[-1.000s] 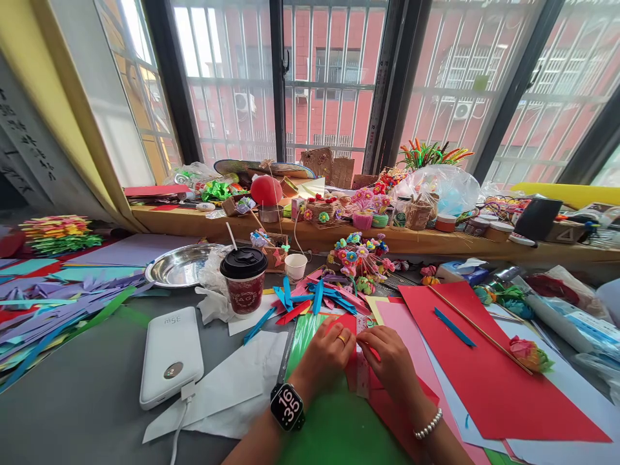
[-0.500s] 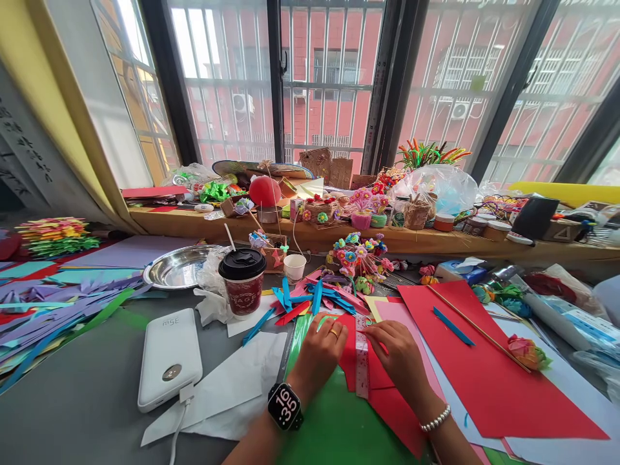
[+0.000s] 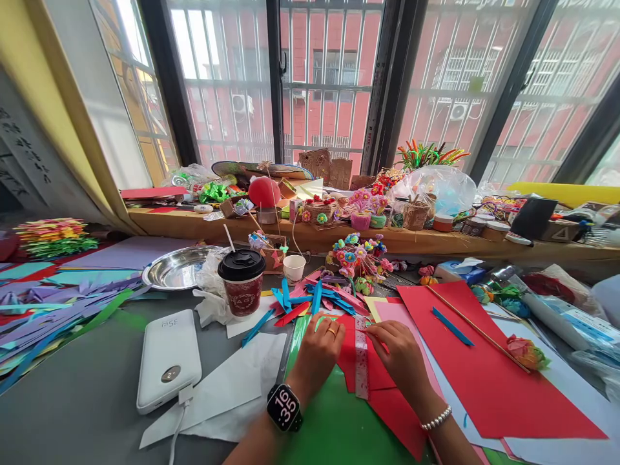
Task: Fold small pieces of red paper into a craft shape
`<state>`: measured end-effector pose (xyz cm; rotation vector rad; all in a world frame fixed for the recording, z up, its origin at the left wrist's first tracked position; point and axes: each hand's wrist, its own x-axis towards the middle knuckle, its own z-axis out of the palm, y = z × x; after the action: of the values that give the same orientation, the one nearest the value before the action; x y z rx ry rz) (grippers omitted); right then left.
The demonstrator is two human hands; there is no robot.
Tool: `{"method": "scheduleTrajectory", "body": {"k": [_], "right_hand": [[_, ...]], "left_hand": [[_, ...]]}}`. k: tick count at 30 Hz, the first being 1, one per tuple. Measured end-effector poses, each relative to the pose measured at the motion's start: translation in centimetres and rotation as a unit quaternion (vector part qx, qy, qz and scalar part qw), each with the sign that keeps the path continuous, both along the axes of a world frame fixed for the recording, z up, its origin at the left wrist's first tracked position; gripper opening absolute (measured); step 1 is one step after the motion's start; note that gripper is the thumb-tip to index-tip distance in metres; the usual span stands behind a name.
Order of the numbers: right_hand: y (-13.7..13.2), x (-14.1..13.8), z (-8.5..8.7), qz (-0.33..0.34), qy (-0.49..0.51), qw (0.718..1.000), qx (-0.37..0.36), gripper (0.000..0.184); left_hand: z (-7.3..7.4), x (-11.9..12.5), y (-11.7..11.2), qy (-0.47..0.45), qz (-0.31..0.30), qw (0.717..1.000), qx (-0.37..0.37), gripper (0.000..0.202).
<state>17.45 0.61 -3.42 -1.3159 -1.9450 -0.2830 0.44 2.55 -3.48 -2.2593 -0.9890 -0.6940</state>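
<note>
Between the 2 hands, in the head view, a translucent patterned ruler [image 3: 361,368] lies lengthwise over red paper [image 3: 380,373], its near end reaching toward the wearer. Left of it, the fingers of the left hand [image 3: 317,352] are bent close together with their tips down at the red paper; whether they grip an edge or only press is hidden under the hand. On the other side, the right hand [image 3: 400,352] has its thumb and forefinger drawn narrow at the ruler's far end; the gap is too small to tell if anything sits in it. Beneath both palms spreads a glossy green sheet [image 3: 334,423].

Judging by this layout, the step in hand is lining up or steadying the ruler on the red paper. The next move calls for firm, even pressure from the left fingertips and a light right-hand touch, as the ruler could swivel if pushed at 1 end alone.

Just beyond the left fingertips lie cut blue paper strips [image 3: 317,297]. Well to the right of the right fingers, 1 blue strip [image 3: 453,326] and a thin wooden stick [image 3: 477,328] rest on a large red sheet [image 3: 513,394].
</note>
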Motion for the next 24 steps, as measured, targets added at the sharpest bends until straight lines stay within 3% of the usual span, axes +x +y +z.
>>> {"method": "scheduleTrajectory", "body": {"k": [24], "right_hand": [[-0.09, -0.06, -0.15, -0.02, 0.001, 0.999, -0.028, 0.015]], "left_hand": [[-0.03, 0.1, -0.04, -0.005, 0.031, 0.999, -0.024, 0.02]]}}
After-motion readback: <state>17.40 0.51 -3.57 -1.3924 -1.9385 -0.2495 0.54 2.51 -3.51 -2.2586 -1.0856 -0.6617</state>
